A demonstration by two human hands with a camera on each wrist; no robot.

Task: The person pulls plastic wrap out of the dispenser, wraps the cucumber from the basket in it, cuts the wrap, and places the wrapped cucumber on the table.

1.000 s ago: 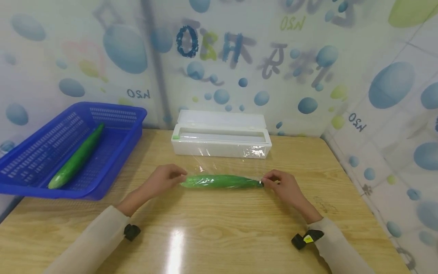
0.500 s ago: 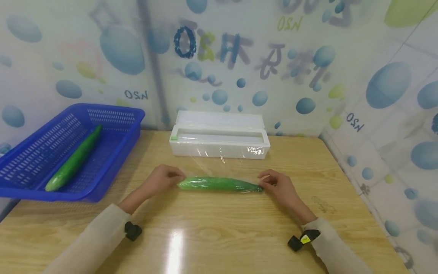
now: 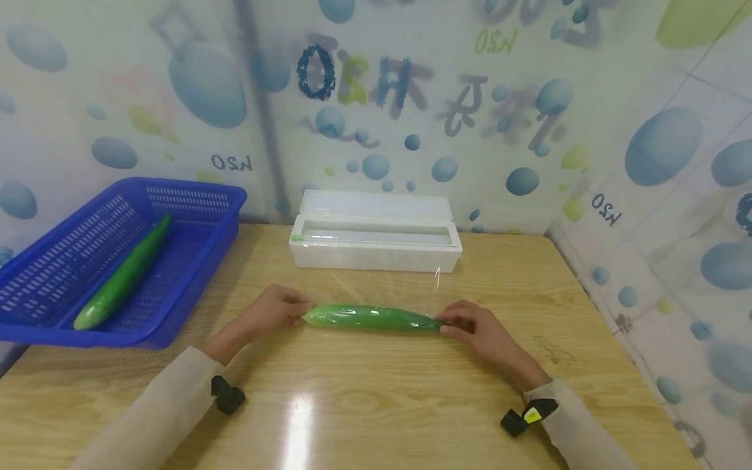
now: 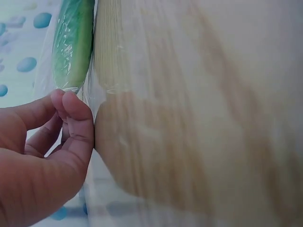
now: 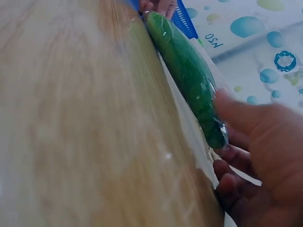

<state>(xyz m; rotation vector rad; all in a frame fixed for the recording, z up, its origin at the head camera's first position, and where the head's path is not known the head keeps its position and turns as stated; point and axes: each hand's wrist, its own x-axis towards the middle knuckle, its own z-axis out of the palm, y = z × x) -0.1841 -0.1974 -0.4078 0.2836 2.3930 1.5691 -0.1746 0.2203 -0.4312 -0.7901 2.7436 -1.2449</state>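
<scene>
A green cucumber (image 3: 370, 317), covered in clear plastic wrap, lies crosswise on the wooden table in the head view. My left hand (image 3: 279, 313) is at its pale end; in the left wrist view the thumb and fingertips of my left hand (image 4: 54, 146) pinch the wrap just beyond the tip. At the dark end is my right hand (image 3: 478, 331). In the right wrist view the fingers of my right hand (image 5: 265, 146) curl about the wrap at the tip, one digit blurred beside the cucumber (image 5: 189, 71). Faint glints show film stretching toward the white box.
Behind the cucumber stands an open white plastic wrap box (image 3: 376, 256), its lid raised against the wall. To the left, a blue basket (image 3: 205, 274) holds another cucumber (image 3: 126, 274). A patterned wall (image 3: 376, 98) bounds the table (image 3: 364, 405) at the back and right.
The cucumber has shifted slightly nearer and to the left with both hands. My right hand has moved a little inward and down at the dark end. Box and basket stand as before.
</scene>
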